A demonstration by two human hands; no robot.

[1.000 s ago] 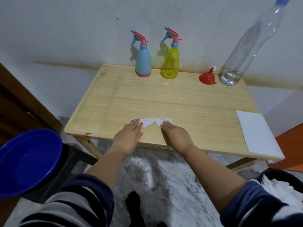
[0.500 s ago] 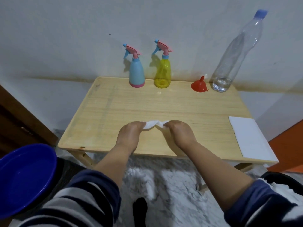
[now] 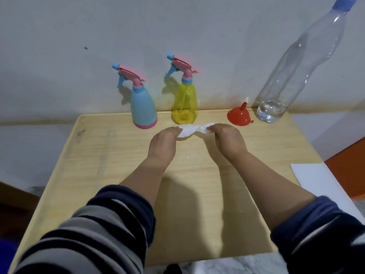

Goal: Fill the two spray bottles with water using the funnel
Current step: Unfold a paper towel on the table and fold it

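Note:
A blue spray bottle and a yellow spray bottle, both with pink trigger heads on, stand upright at the table's far edge by the wall. To their right a red funnel lies mouth down. A tall clear water bottle with a blue cap holds a little water at its bottom. My left hand and my right hand each grip one end of a crumpled white tissue, held just in front of the yellow bottle.
The wooden table stands against a pale wall. A white folded sheet lies on its right edge. An orange surface shows at far right, marble floor below the table's near edge.
Both hands have carried the tissue from the table's near edge toward the far side, close to the yellow bottle. The view has moved closer over the table.

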